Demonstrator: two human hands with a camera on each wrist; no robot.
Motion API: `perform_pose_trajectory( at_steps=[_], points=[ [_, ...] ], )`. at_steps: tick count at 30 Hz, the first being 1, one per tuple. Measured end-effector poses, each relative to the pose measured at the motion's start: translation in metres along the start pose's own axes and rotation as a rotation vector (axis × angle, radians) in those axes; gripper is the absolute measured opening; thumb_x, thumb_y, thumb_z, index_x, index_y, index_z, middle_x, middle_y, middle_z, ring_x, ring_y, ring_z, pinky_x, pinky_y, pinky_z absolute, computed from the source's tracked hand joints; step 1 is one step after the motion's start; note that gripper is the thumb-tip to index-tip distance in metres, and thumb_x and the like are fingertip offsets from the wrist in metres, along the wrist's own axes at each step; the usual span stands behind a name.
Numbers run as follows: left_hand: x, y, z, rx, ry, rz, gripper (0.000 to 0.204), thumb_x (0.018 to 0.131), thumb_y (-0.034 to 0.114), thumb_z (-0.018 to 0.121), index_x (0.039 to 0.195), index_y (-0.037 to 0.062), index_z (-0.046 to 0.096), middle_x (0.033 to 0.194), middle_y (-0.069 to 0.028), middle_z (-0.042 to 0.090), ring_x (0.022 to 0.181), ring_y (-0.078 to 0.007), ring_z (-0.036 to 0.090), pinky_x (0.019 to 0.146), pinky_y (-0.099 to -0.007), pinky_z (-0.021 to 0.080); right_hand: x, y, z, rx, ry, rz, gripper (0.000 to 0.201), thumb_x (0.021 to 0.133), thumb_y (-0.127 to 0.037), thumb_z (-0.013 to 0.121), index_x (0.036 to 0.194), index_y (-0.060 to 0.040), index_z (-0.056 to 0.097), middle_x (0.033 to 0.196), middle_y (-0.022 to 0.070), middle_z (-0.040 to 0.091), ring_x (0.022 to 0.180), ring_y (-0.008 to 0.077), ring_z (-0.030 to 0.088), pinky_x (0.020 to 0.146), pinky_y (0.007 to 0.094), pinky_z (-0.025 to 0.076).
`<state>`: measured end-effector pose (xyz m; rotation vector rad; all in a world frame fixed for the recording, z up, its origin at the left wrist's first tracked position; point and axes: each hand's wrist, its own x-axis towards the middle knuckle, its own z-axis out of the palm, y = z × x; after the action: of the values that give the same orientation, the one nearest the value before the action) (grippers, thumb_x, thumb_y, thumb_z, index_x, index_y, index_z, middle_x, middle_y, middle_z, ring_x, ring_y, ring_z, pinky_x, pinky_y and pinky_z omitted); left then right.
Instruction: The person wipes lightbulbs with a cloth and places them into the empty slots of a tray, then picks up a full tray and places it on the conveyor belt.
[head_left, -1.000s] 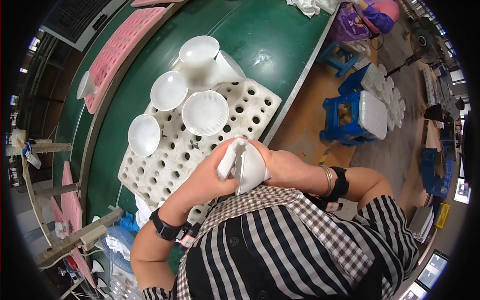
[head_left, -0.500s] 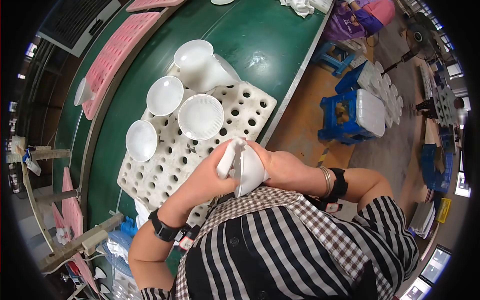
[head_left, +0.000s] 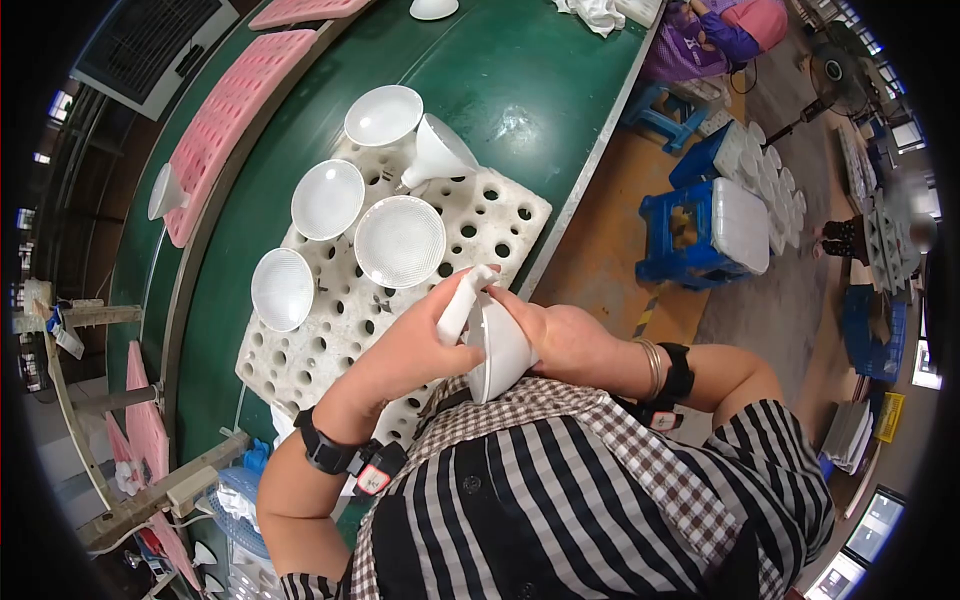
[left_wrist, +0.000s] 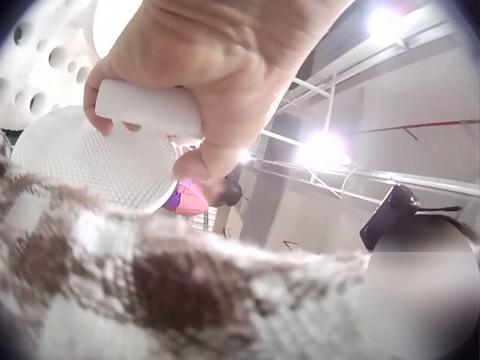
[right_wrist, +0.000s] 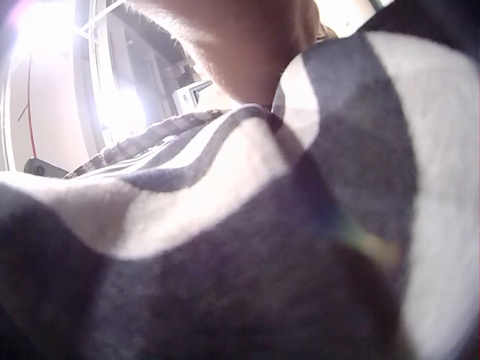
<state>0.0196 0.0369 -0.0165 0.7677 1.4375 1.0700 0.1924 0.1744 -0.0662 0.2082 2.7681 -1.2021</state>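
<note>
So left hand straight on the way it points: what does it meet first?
Left hand likely meets the white bowl the right hand holds, close by the left thumb; depth unclear.

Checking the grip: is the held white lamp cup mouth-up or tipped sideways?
Tipped sideways: the white lamp cup has its rim toward the left hand, its back toward the right hand.

Striped shirt (head_left: 520,490), checked apron (head_left: 650,450), black wristbands (head_left: 325,445), bangles (head_left: 653,368).

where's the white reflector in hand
At the centre of the head view, by the checkered apron, the white reflector sits between the left hand, gripping a white pad, and the right hand.
</note>
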Motion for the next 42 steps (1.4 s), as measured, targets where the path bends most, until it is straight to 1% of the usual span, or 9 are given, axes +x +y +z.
perform_pose_trajectory(
  at_steps=[10, 14, 16, 19, 22, 27, 32, 36, 42],
  points=[
    [0.026, -0.023, -0.004, -0.372, 0.218, -0.163, 0.042, 0.079, 0.009, 0.060, 0.121, 0.0029, 0.054, 0.112, -0.0088, 0.063, 0.093, -0.0136, 0.059, 0.070, -0.0270, 0.047, -0.005, 0.001, -0.002, 0.011, 0.055, -0.068, 0.081, 0.081, -0.020, 0.060, 0.150, -0.0131, 0.018, 0.105, 0.0204, 0.064, 0.083, 0.0386, 0.065, 0.069, 0.0433, 0.051],
    [0.020, -0.026, -0.010, -0.064, 0.305, -0.024, 0.048, 0.091, 0.022, 0.058, 0.135, 0.0042, 0.046, 0.127, -0.0078, 0.056, 0.097, -0.0139, 0.058, 0.075, -0.0267, 0.047, -0.012, -0.003, -0.009, 0.023, 0.164, -0.077, 0.084, 0.077, -0.021, 0.066, 0.148, -0.0115, 0.023, 0.105, 0.0212, 0.064, 0.083, 0.0383, 0.065, 0.070, 0.0440, 0.051],
    [0.015, -0.028, -0.007, 0.069, 0.314, 0.131, 0.046, 0.093, 0.026, 0.055, 0.134, 0.0062, 0.049, 0.133, -0.0092, 0.052, 0.101, -0.0181, 0.058, 0.080, -0.0304, 0.047, -0.016, -0.007, -0.011, 0.086, 0.203, 0.052, 0.085, 0.072, -0.020, 0.070, 0.146, -0.0107, 0.029, 0.100, 0.0212, 0.065, 0.083, 0.0381, 0.065, 0.070, 0.0447, 0.051],
    [0.000, 0.011, 0.018, 0.890, 0.211, 0.792, 0.044, 0.084, 0.022, 0.061, 0.127, 0.0107, 0.059, 0.124, -0.0173, 0.058, 0.106, -0.0359, 0.055, 0.093, -0.0470, 0.043, -0.019, -0.006, -0.013, 0.117, 0.174, 0.090, 0.082, 0.070, -0.018, 0.070, 0.144, -0.0096, 0.033, 0.095, 0.0207, 0.066, 0.082, 0.0385, 0.065, 0.070, 0.0449, 0.051],
    [0.014, -0.003, 0.007, 1.005, 0.242, 0.764, 0.040, 0.085, 0.022, 0.062, 0.122, 0.0082, 0.061, 0.123, -0.0177, 0.058, 0.105, -0.0359, 0.055, 0.092, -0.0458, 0.044, -0.024, -0.007, -0.021, 0.036, 0.162, -0.050, 0.077, 0.072, -0.016, 0.068, 0.142, -0.0089, 0.036, 0.094, 0.0208, 0.066, 0.082, 0.0387, 0.064, 0.070, 0.0443, 0.051],
    [0.013, -0.043, -0.018, 0.936, 0.329, 0.280, 0.032, 0.087, 0.021, 0.062, 0.115, 0.0060, 0.064, 0.120, -0.0188, 0.059, 0.103, -0.0353, 0.057, 0.090, -0.0406, 0.046, -0.031, -0.014, -0.024, 0.123, 0.355, -0.241, 0.072, 0.073, -0.009, 0.067, 0.140, -0.0114, 0.041, 0.098, 0.0204, 0.066, 0.085, 0.0371, 0.065, 0.072, 0.0407, 0.052],
    [-0.006, -0.007, 0.013, 0.732, 0.540, 0.648, 0.036, 0.083, 0.018, 0.065, 0.116, 0.0064, 0.064, 0.125, -0.0185, 0.057, 0.110, -0.0346, 0.055, 0.092, -0.0408, 0.045, -0.029, -0.018, -0.026, 0.213, 0.397, -0.105, 0.077, 0.071, -0.011, 0.072, 0.141, -0.0152, 0.039, 0.098, 0.0202, 0.065, 0.085, 0.0359, 0.066, 0.072, 0.0391, 0.052],
    [-0.023, 0.029, 0.043, 1.011, 0.182, 1.044, 0.037, 0.078, 0.017, 0.067, 0.115, 0.0086, 0.066, 0.127, -0.0167, 0.056, 0.107, -0.0350, 0.055, 0.090, -0.0412, 0.045, -0.027, -0.010, -0.014, 0.211, 0.432, -0.160, 0.079, 0.071, -0.010, 0.072, 0.142, -0.0145, 0.038, 0.098, 0.0193, 0.066, 0.084, 0.0361, 0.066, 0.072, 0.0390, 0.052],
    [0.008, -0.007, 0.013, 0.888, 0.468, 0.491, 0.028, 0.091, 0.016, 0.058, 0.117, 0.0078, 0.065, 0.119, -0.0156, 0.060, 0.106, -0.0295, 0.059, 0.091, -0.0358, 0.045, -0.029, -0.011, -0.006, 0.495, 0.465, -0.196, 0.085, 0.072, -0.010, 0.076, 0.145, -0.0143, 0.034, 0.112, 0.0156, 0.064, 0.101, 0.0281, 0.065, 0.086, 0.0344, 0.050]
  ],
)
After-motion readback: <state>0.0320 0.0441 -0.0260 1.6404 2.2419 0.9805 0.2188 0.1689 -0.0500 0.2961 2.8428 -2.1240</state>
